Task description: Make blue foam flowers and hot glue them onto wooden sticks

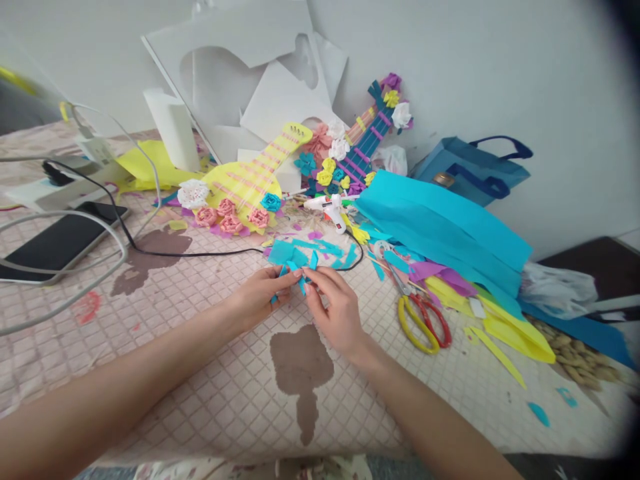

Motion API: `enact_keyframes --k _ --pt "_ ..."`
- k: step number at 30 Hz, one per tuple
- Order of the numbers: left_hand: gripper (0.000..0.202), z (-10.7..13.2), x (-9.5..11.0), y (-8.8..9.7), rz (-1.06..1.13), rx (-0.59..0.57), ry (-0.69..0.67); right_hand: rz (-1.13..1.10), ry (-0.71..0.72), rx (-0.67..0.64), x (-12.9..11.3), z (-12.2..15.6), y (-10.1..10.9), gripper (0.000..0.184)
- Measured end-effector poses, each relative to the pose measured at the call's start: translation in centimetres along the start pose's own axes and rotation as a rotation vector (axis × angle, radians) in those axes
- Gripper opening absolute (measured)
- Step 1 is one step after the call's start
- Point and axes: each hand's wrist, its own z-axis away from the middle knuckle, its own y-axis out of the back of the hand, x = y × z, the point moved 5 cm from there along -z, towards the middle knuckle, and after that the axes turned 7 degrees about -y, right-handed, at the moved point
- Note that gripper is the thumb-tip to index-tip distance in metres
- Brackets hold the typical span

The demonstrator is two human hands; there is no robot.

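Observation:
Blue paper strips (303, 283) are pinched between the fingers of my left hand (265, 293) and my right hand (334, 307), which meet over the middle of the table. Both hands are closed on them, and the fingers partly hide their shape. Just beyond my fingertips lie more cut blue paper pieces (287, 252). A white glue gun (333, 210) rests behind them, its black cord running left. To the right of my right hand, scissors (420, 320) with yellow and red handles lie on the tablecloth.
A yellow paper guitar (250, 177) with paper flowers and a dark blue one (367, 150) lean at the back. Large blue paper (445, 233) and yellow paper (515, 327) cover the right. On the left are a phone (60, 243), a power strip (55, 187) and loose cables.

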Motion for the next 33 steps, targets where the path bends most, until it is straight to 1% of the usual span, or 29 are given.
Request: enact_keyframes --k 4,6,11,14,16,18,20,23,29,31,33 --pt "0.035 0.0 0.2 0.0 0.024 0.024 -0.01 0.051 0.057 0.025 -0.2 0.1 0.0 0.03" --pt "0.036 -0.1 0.3 0.0 0.028 0.034 -0.017 0.043 0.06 0.029 -0.2 0.0 0.0 0.029" --pt "0.036 0.0 0.5 0.0 0.026 0.058 -0.037 -0.072 -0.084 0.045 0.0 -0.5 0.5 0.021" --pt "0.037 0.1 0.5 0.0 0.021 0.069 -0.053 -0.07 -0.112 0.009 0.0 -0.7 0.3 0.025" --pt "0.037 0.2 0.6 -0.1 0.017 0.074 -0.065 -0.066 -0.121 -0.015 0.0 -0.7 -0.1 0.023" --pt "0.036 0.3 0.5 -0.2 0.018 0.077 -0.072 -0.099 -0.165 -0.026 0.3 -0.7 -0.5 0.018" --pt "0.035 0.3 0.5 -0.3 0.029 0.072 -0.075 -0.168 -0.24 -0.036 0.7 -0.7 -0.7 0.016" --pt "0.03 0.2 0.5 -0.4 0.068 0.052 -0.072 -0.305 -0.346 -0.049 1.3 -0.7 -0.8 0.018" --pt "0.008 -0.2 0.8 -0.6 0.173 0.007 -0.067 -0.659 -0.514 0.01 2.3 -0.9 -0.6 0.021" --pt "0.008 -0.3 0.9 -0.6 0.202 0.006 -0.085 -0.755 -0.544 0.023 2.3 -0.7 -0.8 0.021" --pt "0.012 -0.3 1.0 -0.7 0.224 0.009 -0.123 -0.827 -0.566 0.02 2.1 -0.4 -1.2 0.021"
